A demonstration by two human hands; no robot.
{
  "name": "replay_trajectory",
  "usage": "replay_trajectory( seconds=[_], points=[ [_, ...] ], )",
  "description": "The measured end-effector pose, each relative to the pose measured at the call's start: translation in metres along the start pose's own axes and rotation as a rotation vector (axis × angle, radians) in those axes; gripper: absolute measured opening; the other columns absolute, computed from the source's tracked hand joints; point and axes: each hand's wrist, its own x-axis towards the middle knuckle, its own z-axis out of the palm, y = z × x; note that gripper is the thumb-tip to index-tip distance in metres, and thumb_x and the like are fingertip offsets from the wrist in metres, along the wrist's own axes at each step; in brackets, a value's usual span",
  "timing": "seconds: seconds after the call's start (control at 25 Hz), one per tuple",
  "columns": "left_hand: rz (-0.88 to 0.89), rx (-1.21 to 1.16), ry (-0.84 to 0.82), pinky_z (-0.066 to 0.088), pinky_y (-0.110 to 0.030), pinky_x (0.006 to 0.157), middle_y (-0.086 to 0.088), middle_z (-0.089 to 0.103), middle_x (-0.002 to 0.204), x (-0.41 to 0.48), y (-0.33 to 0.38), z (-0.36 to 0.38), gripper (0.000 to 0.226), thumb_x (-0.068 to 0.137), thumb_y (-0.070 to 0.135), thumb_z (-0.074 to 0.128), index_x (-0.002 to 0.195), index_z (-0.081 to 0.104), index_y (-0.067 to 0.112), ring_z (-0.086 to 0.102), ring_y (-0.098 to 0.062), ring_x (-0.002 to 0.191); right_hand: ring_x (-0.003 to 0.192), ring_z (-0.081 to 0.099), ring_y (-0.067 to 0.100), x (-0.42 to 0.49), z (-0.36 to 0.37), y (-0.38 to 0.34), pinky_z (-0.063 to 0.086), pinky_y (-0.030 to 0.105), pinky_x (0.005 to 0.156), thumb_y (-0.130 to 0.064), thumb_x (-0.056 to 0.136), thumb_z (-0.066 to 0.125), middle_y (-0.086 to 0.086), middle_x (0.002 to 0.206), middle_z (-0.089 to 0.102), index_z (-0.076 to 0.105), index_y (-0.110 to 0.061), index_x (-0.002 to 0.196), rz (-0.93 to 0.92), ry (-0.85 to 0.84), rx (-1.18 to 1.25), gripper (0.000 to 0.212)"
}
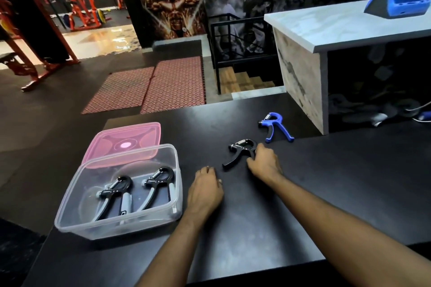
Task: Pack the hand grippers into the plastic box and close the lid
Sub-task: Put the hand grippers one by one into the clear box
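The black bench [256,216] carried everything. Left of the left hand [205,190], which rested loosely curled and empty, sat the open plastic box [77,214] holding two grey-handled grippers [137,190], pink lid [126,141] behind. The right hand [264,162] pinched the black gripper [240,150]; the blue gripper [276,126] lay beyond.

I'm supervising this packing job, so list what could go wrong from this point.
1. The right hand touches only one handle of the black gripper; a loose pinch could drop it.
2. The blue gripper lies farther back and could be forgotten.
3. Two grippers already fill much of the plastic box; crowding may stop the pink lid from closing.
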Motion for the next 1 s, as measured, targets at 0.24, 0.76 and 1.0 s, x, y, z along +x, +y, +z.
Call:
replay_trajectory(
  seconds=[0.24,0.76,1.0],
  points=[
    [0.096,-0.094,0.198,0.043,-0.044,0.1,-0.016,0.057,0.126,0.015,0.021,-0.057,0.034,0.093,0.013,0.045,0.123,0.055,0.003,0.052,-0.033,0.119,0.098,0.063,0.041,0.0,-0.021,-0.021,0.051,0.039,0.078,-0.021,0.086,0.059,0.022,0.105,0.065,0.054,-0.004,0.104,-0.022,0.072,0.11,0.025],
    [-0.059,-0.069,0.399,0.049,-0.045,0.089,-0.018,0.063,0.12,-0.028,-0.127,-0.171,0.037,0.089,0.008,0.045,0.123,0.06,0.003,0.059,-0.036,0.111,0.072,0.064,0.032,-0.073,-0.003,-0.178,0.039,0.028,0.057,-0.023,0.081,0.062,0.01,0.078,0.063,0.048,-0.015,0.083,-0.252,0.108,0.207,0.016],
    [-0.154,-0.014,0.36,0.046,-0.044,0.095,-0.021,0.063,0.12,-0.05,-0.203,-0.183,0.043,0.079,0.006,0.043,0.117,0.061,-0.001,0.054,-0.036,0.116,0.082,0.063,0.038,-0.122,0.027,-0.226,0.045,0.032,0.061,-0.023,0.077,0.056,0.014,0.087,0.068,0.05,-0.019,0.081,-0.406,0.008,-0.021,0.008]
  ],
)
